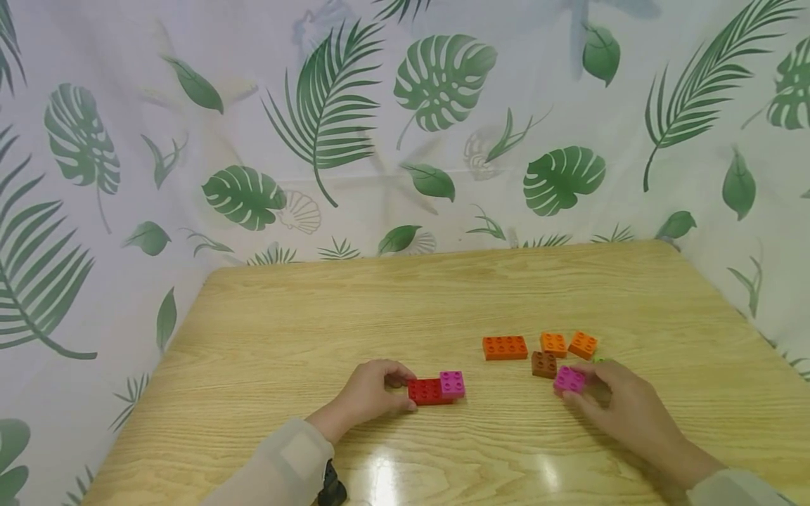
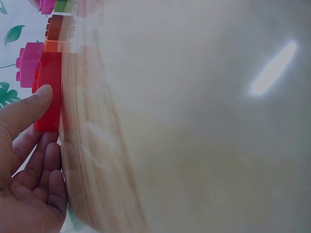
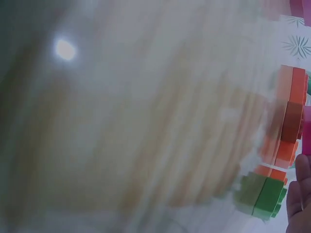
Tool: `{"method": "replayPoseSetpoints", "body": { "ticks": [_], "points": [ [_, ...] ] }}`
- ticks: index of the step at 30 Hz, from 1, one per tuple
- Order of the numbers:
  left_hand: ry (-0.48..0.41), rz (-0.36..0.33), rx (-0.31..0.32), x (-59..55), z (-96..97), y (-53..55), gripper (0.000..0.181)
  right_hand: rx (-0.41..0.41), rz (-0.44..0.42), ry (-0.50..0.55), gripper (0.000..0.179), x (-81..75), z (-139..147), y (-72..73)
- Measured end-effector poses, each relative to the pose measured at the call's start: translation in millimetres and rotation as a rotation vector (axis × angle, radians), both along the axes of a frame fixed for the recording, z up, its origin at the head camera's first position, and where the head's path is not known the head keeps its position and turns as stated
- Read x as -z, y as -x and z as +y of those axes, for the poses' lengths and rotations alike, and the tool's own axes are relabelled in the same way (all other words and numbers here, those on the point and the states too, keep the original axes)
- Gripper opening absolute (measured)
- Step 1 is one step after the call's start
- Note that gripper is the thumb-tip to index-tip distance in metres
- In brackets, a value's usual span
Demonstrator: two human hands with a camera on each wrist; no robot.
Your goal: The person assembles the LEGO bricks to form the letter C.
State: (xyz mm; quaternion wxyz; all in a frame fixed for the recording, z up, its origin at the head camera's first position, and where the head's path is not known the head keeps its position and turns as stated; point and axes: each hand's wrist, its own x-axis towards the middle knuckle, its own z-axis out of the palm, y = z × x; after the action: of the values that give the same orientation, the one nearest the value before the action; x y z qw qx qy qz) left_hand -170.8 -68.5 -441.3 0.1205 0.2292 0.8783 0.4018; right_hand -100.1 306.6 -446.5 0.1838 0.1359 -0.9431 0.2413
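My left hand (image 1: 369, 392) grips the left end of a long red building brick (image 1: 424, 391) that lies on the table. A square pink brick (image 1: 452, 384) is stacked on the red brick's right end. In the left wrist view the thumb (image 2: 41, 99) presses against the red brick's side. Farther right, my right hand (image 1: 626, 407) pinches a second pink brick (image 1: 569, 380) between thumb and fingers. In the right wrist view only a sliver of this pink brick (image 3: 306, 131) shows at the right edge. A green brick (image 1: 599, 359) is mostly hidden behind the right hand.
A brown brick (image 1: 543, 365) lies just left of the held pink one. Behind it are two square orange bricks (image 1: 553, 344) and, to the left, a long orange brick (image 1: 505, 348). A leaf-patterned cloth (image 1: 354, 140) hangs behind the wooden table (image 1: 285, 316).
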Motion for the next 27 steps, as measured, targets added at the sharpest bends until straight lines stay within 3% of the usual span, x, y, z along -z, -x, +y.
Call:
{"method": "replayPoseSetpoints", "body": {
  "ticks": [5,9,27],
  "points": [
    [0.008,-0.008,-0.007,0.9,-0.3,0.9,0.034,-0.062,0.144,0.016,0.05,-0.5,-7.4,3.2],
    [0.013,-0.016,-0.012,0.9,-0.6,1.0,0.035,-0.104,0.181,0.041,0.05,-1.5,-15.0,6.6],
    [0.012,-0.027,-0.017,1.8,-1.9,1.4,0.035,-0.215,0.086,0.103,0.041,-2.2,-80.4,34.0]
  ]
}}
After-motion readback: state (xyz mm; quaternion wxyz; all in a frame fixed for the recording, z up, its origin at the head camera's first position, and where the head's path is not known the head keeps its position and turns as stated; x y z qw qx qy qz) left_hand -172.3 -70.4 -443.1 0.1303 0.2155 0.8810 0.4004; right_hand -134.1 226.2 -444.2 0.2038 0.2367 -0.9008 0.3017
